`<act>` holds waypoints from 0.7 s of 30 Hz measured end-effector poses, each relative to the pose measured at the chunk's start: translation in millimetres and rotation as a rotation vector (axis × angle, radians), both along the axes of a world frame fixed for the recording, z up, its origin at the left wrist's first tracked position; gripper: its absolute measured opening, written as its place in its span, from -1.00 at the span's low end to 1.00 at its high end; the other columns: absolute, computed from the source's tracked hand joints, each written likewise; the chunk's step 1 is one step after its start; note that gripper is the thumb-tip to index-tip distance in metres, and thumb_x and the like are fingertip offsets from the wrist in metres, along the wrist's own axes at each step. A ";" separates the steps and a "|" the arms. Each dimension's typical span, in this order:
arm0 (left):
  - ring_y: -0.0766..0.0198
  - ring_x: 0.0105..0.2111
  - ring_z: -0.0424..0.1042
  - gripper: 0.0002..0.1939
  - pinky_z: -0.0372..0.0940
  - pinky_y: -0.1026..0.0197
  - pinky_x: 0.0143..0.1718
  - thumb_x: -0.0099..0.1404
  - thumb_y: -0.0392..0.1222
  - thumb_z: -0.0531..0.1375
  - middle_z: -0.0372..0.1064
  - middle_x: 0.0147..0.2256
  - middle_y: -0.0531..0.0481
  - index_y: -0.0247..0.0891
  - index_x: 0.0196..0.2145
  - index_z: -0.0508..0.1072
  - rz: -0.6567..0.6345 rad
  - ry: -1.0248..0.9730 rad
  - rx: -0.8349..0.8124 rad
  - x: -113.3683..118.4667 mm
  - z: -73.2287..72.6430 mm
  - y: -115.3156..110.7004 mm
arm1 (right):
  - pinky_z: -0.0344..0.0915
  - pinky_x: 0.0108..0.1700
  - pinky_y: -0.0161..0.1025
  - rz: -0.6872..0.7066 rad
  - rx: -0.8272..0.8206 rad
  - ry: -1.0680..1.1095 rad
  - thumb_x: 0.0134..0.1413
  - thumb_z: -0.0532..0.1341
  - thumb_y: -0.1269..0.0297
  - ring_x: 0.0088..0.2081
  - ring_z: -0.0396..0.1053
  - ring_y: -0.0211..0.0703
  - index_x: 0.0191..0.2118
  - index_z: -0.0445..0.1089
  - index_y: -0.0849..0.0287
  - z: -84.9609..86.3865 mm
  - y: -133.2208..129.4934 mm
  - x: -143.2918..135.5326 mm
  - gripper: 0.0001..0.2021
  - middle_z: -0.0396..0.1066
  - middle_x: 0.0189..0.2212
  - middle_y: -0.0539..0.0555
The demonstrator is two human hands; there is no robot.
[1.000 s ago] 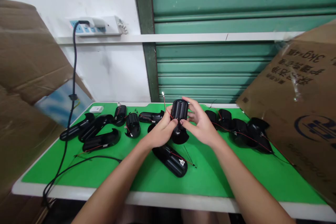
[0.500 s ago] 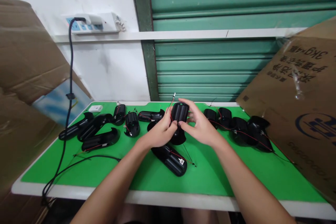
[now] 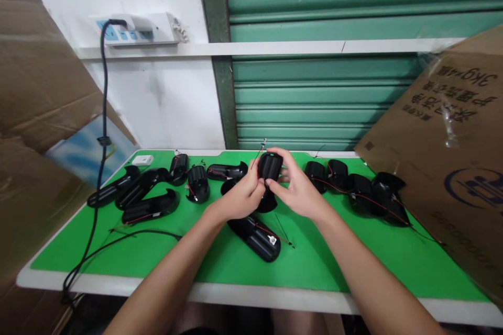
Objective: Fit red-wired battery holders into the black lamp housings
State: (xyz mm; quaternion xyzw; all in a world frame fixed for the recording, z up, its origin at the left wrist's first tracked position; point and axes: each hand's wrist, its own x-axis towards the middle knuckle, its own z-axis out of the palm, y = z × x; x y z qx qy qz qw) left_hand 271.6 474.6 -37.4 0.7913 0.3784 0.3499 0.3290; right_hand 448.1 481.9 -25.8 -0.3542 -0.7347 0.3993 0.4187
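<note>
1. A ribbed held black piece (image 3: pixel 270 165) is gripped between both hands, over the green tabletop (image 3: pixel 314 267).
2. Its left side is pinched by the left hand (image 3: pixel 243 194), the thumb laid across the front and the fingers curled in.
3. Its right side is clasped by the right hand (image 3: pixel 295 184), with the thumb bent toward the other thumb and the fingers wrapped round the edge; the fingertips behind it cannot be made out.
4. A thin wire with a small connector (image 3: pixel 264 142) is seen standing up just above the left hand.
5. Below the hands, a long black shell (image 3: pixel 255 238) is laid at a slant, with a red wire and a white plug (image 3: pixel 272 239) on it.
6. More black shells (image 3: pixel 151 207) are spread to the left of the left hand.
7. Right of the right hand, a black cluster (image 3: pixel 359 193) is crossed by a red wire.
</note>
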 end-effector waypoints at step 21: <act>0.06 0.41 -0.02 -0.32 -0.20 -0.05 0.48 0.43 0.03 0.04 0.04 0.35 -0.27 -0.29 0.37 -0.04 0.123 -0.217 -0.039 -1.5 -0.8 8.7 | 0.46 0.05 -0.19 -0.020 -0.315 0.108 0.16 0.24 0.00 0.07 0.44 -0.21 0.42 -0.01 -0.06 -10.6 13.7 0.2 -0.24 0.20 0.30 0.21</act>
